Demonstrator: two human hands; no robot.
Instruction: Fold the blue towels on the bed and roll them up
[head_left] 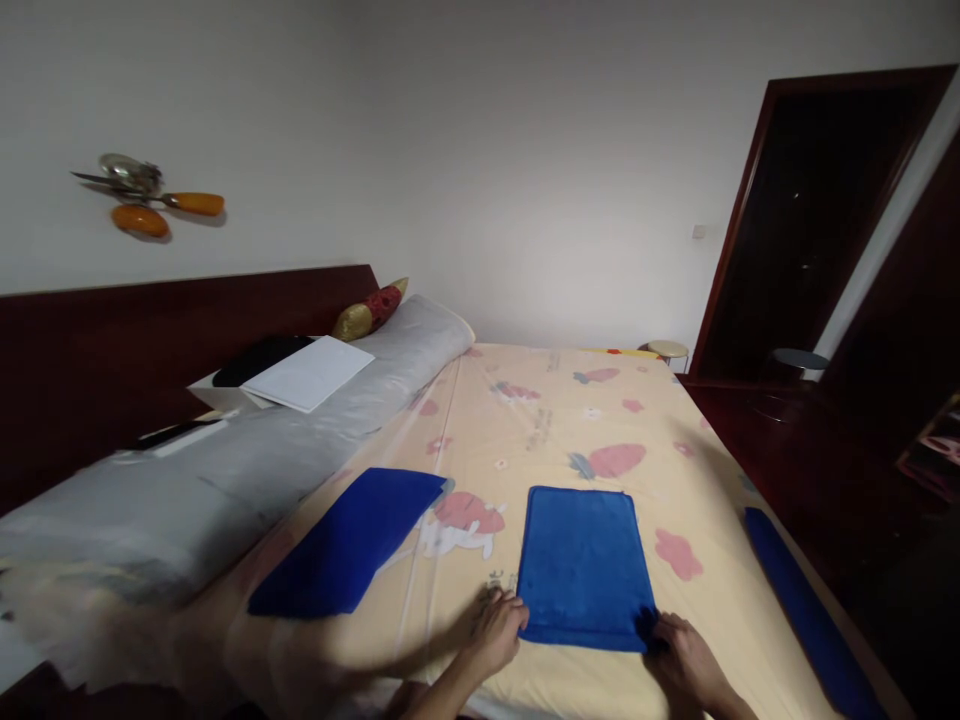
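A flat blue rectangular cloth piece [585, 565] with raised edges lies on the patterned bedsheet in front of me. At its near left corner is my left hand [501, 632], fingers curled closed on the edge. My right hand [684, 655] pinches the near right corner, where a dark shadow hides part of the fingertips. To the left, a darker blue folded cloth [349, 540] lies apart from both hands. Another long blue piece [806, 610] rests along the bed's right edge.
Grey bedding [315, 455] runs along the dark headboard [180, 325], with a white board [311, 373] and a red-and-gold cushion [375, 308] on it. Beyond the bed's right side stand two round stools [667, 349], [799, 358] near a dark door [840, 220].
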